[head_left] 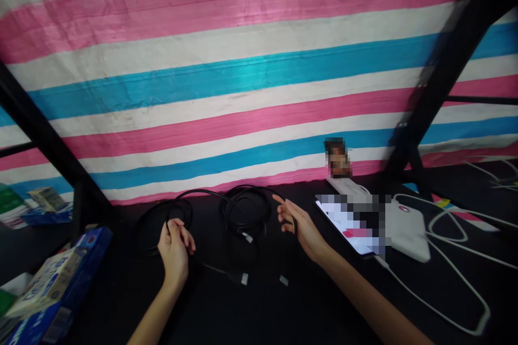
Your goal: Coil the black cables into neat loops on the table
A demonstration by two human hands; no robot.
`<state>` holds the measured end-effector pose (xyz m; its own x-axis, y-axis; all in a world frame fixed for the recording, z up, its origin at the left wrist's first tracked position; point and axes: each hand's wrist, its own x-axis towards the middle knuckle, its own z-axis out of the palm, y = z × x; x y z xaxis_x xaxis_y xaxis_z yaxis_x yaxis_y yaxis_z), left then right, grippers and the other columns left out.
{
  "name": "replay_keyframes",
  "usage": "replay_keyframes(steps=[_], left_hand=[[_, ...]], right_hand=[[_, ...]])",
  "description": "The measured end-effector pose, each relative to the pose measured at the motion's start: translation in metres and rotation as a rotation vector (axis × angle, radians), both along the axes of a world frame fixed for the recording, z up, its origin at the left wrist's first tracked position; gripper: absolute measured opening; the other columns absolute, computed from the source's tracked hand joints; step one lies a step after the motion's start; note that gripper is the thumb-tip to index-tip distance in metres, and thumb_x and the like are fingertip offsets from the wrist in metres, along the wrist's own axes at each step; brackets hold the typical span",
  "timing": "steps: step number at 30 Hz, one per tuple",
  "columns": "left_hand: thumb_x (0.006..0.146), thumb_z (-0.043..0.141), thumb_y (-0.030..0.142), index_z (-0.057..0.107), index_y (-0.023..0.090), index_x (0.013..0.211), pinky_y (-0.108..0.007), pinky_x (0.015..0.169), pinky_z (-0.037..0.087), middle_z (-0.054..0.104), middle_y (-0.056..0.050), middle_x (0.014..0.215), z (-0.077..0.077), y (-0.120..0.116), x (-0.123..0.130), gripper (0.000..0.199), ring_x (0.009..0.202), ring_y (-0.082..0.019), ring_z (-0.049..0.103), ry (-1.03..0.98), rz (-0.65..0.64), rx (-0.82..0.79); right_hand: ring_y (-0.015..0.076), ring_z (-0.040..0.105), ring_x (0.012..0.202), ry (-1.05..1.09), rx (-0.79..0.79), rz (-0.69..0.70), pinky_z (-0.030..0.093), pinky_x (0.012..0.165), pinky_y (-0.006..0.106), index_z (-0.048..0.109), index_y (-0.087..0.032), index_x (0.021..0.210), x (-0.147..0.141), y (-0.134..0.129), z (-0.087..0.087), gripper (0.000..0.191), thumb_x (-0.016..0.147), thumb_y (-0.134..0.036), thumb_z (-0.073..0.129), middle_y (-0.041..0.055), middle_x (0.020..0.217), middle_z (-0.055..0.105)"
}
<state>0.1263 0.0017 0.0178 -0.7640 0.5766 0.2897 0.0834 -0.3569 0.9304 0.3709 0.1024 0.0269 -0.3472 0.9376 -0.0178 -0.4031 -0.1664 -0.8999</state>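
Note:
Thumb and fingers pressed together, my left hand [176, 245] grips a black cable [202, 191] at the left. The cable arches from there toward a loose coil [245, 186] lying between my hands. Its other side runs into my right hand [301, 226], whose index finger points out while the other fingers curl about the cable. A short piece of cable hangs below that palm. Near the coil lies a pale metal plug [246, 237]. Closer to me are a second plug [244, 279] and a small light piece [284, 280] whose kind is unclear.
On the right of the black table [251, 318] lie a lit phone [343, 226], a white power bank [407, 232] and white cables [445, 280]. Blue boxes [60, 291] stand at the left. Black frame posts [441, 81] and a striped sheet [243, 70] close off the back.

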Motion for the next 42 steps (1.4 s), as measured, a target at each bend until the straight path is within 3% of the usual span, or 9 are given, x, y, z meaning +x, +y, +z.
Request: replay_keyframes(steps=[5, 10, 15, 20, 23, 26, 30, 35, 42], left_hand=[[0.079, 0.042, 0.054, 0.045, 0.02, 0.079, -0.015, 0.028, 0.027, 0.044, 0.007, 0.041, -0.003, 0.0, 0.002, 0.034, 0.03, -0.009, 0.04, 0.017, -0.144, -0.136], [0.078, 0.04, 0.057, 0.045, 0.019, 0.087, -0.017, 0.03, 0.028, 0.053, 0.004, 0.045, -0.012, 0.004, 0.004, 0.04, 0.03, -0.01, 0.042, 0.067, -0.426, -0.333], [0.079, 0.039, 0.054, 0.046, 0.021, 0.098, -0.021, 0.038, 0.035, 0.062, -0.001, 0.075, -0.024, 0.009, 0.003, 0.039, 0.041, -0.01, 0.049, 0.25, -0.427, -0.409], [0.077, 0.052, 0.043, 0.057, 0.022, 0.101, -0.028, 0.07, 0.045, 0.058, -0.006, 0.092, -0.03, 0.009, 0.0, 0.033, 0.084, -0.018, 0.056, 0.558, -0.355, -0.44], [0.076, 0.054, 0.043, 0.052, 0.022, 0.116, -0.032, 0.075, 0.044, 0.058, -0.007, 0.096, -0.03, 0.007, 0.0, 0.045, 0.088, -0.02, 0.054, 0.566, -0.331, -0.468], [0.077, 0.052, 0.045, 0.043, 0.02, 0.125, -0.032, 0.079, 0.043, 0.06, -0.006, 0.088, -0.027, 0.006, 0.004, 0.055, 0.085, -0.019, 0.056, 0.468, -0.431, -0.493], [0.079, 0.05, 0.045, 0.037, 0.016, 0.126, -0.027, 0.067, 0.045, 0.061, -0.002, 0.072, -0.024, 0.005, 0.013, 0.057, 0.072, -0.016, 0.057, 0.345, -0.631, -0.472], [0.075, 0.055, 0.043, 0.047, 0.017, 0.106, -0.019, 0.037, 0.032, 0.055, 0.001, 0.065, -0.027, 0.003, 0.018, 0.041, 0.041, -0.008, 0.041, 0.378, -0.618, -0.508], [0.079, 0.046, 0.042, 0.038, 0.022, 0.089, -0.018, 0.034, 0.036, 0.057, 0.002, 0.065, -0.028, 0.001, 0.02, 0.024, 0.041, -0.009, 0.044, 0.392, -0.602, -0.472]], right_hand=[[0.0173, 0.058, 0.095, -0.04, -0.014, 0.142, 0.05, 0.061, 0.023, 0.061, -0.022, 0.111, -0.001, -0.002, -0.002, 0.034, 0.084, -0.04, 0.051, 0.0076, 0.109, 0.06], [0.0202, 0.061, 0.099, -0.07, -0.011, 0.241, 0.051, 0.078, 0.031, 0.048, -0.025, 0.125, -0.008, -0.008, -0.01, 0.047, 0.082, -0.044, 0.054, 0.0098, 0.121, 0.055], [0.0205, 0.065, 0.088, -0.166, 0.021, 0.203, 0.055, 0.067, 0.029, 0.047, -0.022, 0.123, -0.014, -0.013, -0.015, 0.056, 0.073, -0.041, 0.064, 0.0127, 0.122, 0.053], [0.0204, 0.067, 0.081, -0.246, 0.197, 0.169, 0.053, 0.049, 0.024, 0.046, -0.021, 0.125, -0.014, -0.009, -0.024, 0.061, 0.068, -0.032, 0.068, 0.0146, 0.121, 0.054], [0.0199, 0.067, 0.08, -0.228, 0.225, 0.176, 0.052, 0.049, 0.023, 0.047, -0.022, 0.125, -0.013, -0.008, -0.023, 0.055, 0.074, -0.033, 0.062, 0.015, 0.121, 0.056], [0.0185, 0.067, 0.078, -0.202, 0.213, 0.171, 0.051, 0.049, 0.023, 0.051, -0.022, 0.122, -0.011, -0.009, -0.017, 0.05, 0.075, -0.032, 0.061, 0.0141, 0.121, 0.056], [0.0149, 0.066, 0.065, -0.24, 0.255, 0.1, 0.048, 0.044, 0.021, 0.058, -0.02, 0.114, -0.01, -0.009, -0.012, 0.042, 0.074, -0.032, 0.062, 0.0126, 0.113, 0.062], [0.0119, 0.062, 0.053, -0.316, 0.355, 0.057, 0.044, 0.041, 0.021, 0.058, -0.016, 0.11, -0.009, -0.005, -0.018, 0.039, 0.075, -0.034, 0.06, 0.0099, 0.093, 0.068], [0.0092, 0.054, 0.039, -0.354, 0.381, 0.05, 0.04, 0.039, 0.021, 0.057, -0.016, 0.105, -0.013, -0.008, -0.019, 0.037, 0.074, -0.036, 0.059, -0.0028, 0.06, 0.06]])
